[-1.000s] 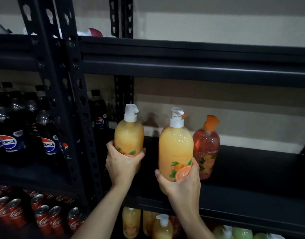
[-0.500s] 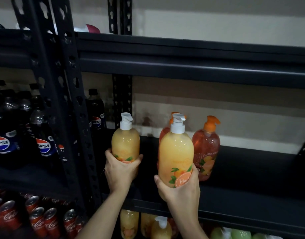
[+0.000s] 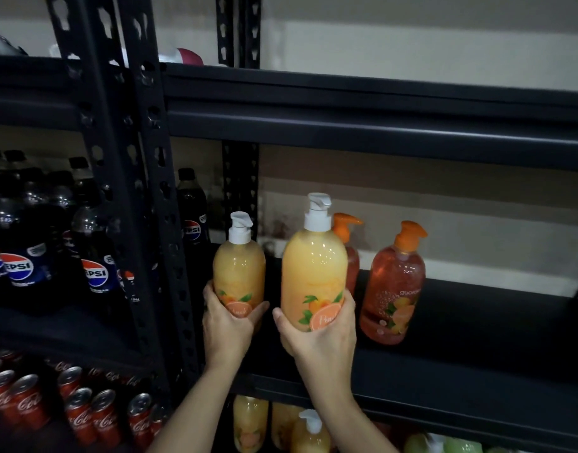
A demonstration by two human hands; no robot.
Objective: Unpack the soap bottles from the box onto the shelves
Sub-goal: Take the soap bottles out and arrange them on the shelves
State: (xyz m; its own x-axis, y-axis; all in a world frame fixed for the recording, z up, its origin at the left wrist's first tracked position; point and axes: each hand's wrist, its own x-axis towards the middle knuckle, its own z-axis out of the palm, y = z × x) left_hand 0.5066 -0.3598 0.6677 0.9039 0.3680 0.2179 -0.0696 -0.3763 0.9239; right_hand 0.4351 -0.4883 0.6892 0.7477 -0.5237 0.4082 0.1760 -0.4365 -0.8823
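My left hand grips the base of a yellow peach soap bottle with a white pump, held at the left end of the black middle shelf. My right hand holds a second, nearer yellow peach bottle from below, just over the shelf's front part. Two orange-red soap bottles with orange pumps stand on the shelf: one to the right, one half hidden behind the bottle in my right hand. The box is out of view.
Pepsi bottles fill the left rack behind a perforated black upright. Cola cans sit below them. The shelf underneath holds more yellow soap bottles and green ones. The upper shelf beam hangs overhead.
Both hands with their bottles have moved down and further onto the shelf. A second orange bottle behind the right-hand bottle has come into view.
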